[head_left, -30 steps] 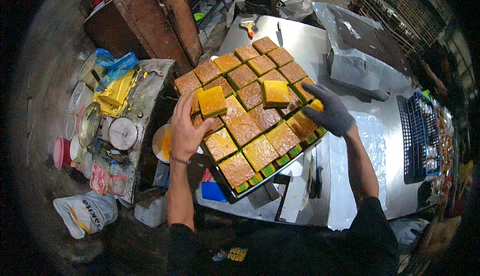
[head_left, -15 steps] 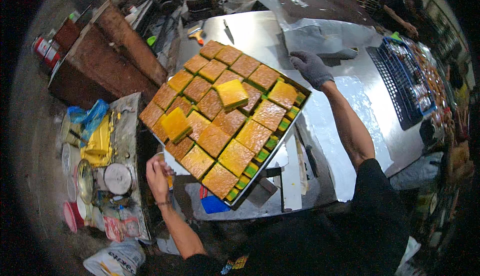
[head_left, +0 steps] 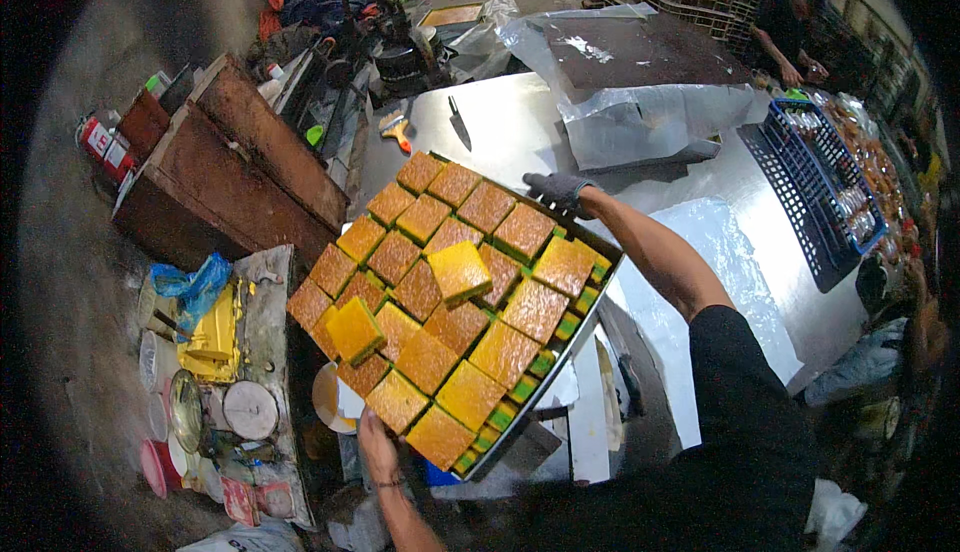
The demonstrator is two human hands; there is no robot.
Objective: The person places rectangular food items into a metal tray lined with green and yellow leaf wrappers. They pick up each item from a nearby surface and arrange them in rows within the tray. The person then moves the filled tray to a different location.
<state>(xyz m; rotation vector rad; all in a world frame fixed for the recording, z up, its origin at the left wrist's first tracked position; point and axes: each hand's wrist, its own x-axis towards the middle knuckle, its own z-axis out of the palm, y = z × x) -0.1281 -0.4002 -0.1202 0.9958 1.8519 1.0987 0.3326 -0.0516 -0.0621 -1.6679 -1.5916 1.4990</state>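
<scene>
While the cake tray (head_left: 577,332) sits mid-scene, over the near-left part of the steel table (head_left: 510,117), the bare left hand (head_left: 379,447) is at its near-left edge, fingers mostly hidden by it; can't tell the grip. Gloved right hand (head_left: 558,192) is at the far-right edge, fingers slightly bent; can't tell if they bear on the rim. Cake squares (head_left: 420,363) look soft and moist, likely to dent or crumble if pinched. Loaded tray probably heavy but stiff: hold by opposite rims, keep level, since two loose squares (head_left: 355,332) lie on top and could slide. Containers: blue basket (head_left: 820,177) at far right, apparently with clear-wrapped packs; pale tub (head_left: 324,394) just left of tray, yellow-orange inside; pink tub (head_left: 156,467) at near left, contents unclear.
</scene>
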